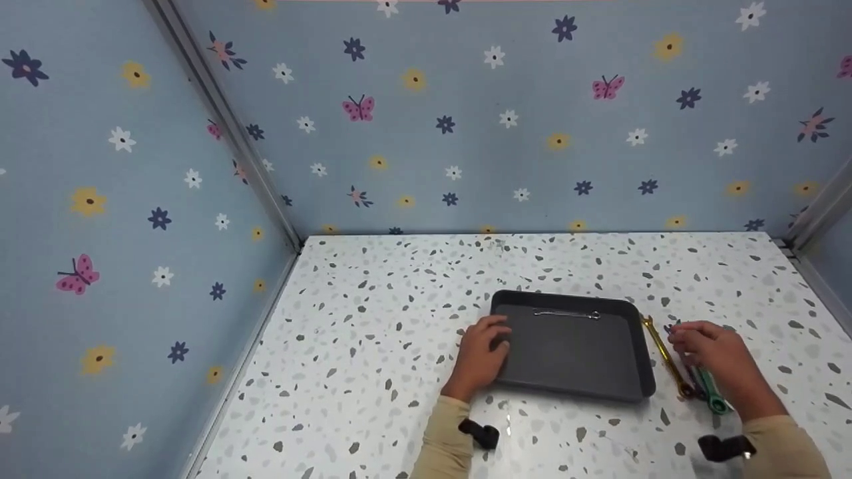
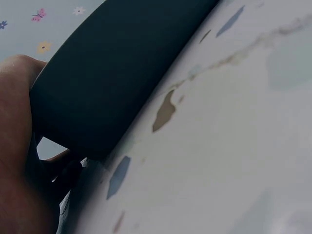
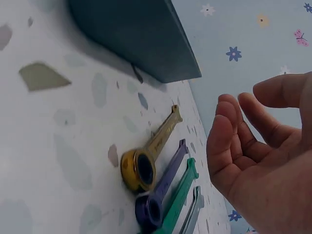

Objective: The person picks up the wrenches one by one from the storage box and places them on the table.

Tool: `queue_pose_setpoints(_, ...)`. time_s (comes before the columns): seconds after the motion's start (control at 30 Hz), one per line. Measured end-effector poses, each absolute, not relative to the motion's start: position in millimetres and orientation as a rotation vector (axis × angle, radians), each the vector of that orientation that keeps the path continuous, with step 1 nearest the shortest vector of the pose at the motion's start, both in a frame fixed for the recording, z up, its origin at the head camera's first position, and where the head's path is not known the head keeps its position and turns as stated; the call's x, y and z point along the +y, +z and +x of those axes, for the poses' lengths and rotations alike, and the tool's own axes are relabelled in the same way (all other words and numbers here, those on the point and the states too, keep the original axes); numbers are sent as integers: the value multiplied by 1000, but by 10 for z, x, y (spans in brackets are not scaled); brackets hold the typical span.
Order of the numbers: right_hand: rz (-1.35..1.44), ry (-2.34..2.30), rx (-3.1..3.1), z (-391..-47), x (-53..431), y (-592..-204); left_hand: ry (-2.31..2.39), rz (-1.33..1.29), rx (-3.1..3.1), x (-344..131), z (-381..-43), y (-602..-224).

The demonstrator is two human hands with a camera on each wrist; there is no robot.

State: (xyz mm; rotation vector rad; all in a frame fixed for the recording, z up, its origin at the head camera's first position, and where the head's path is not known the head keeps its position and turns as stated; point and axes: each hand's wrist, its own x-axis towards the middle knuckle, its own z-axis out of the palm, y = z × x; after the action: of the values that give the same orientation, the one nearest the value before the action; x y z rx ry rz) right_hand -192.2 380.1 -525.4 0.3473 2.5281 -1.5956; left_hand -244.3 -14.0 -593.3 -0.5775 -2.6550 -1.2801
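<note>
A dark grey tray (image 1: 572, 362) lies on the speckled table, with a small silver combination wrench (image 1: 566, 315) near its far wall. My left hand (image 1: 476, 359) grips the tray's left side, fingers over the rim. To the right of the tray lies a gold ratcheting wrench (image 1: 667, 356). Beside it, the right wrist view shows a purple wrench (image 3: 168, 170), a green wrench (image 3: 180, 197) and a silvery wrench (image 3: 193, 212) in a row. My right hand (image 1: 722, 359) hovers over these wrenches, fingers loosely bent, holding nothing. From the head view it partly hides them.
A flowered blue panel (image 1: 479, 146) rises behind the table's far edge. Another patterned panel (image 1: 133, 266) borders the left side. The white speckled table (image 1: 373, 346) extends left of the tray. Black straps circle both wrists.
</note>
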Motion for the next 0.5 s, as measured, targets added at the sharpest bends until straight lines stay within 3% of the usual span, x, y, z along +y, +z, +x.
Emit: queue_pose_setpoints(0.5, 330, -1739, 2375, -1999, 3636, -5140, -1275, -610, -2623, -142, -2446, -5933)
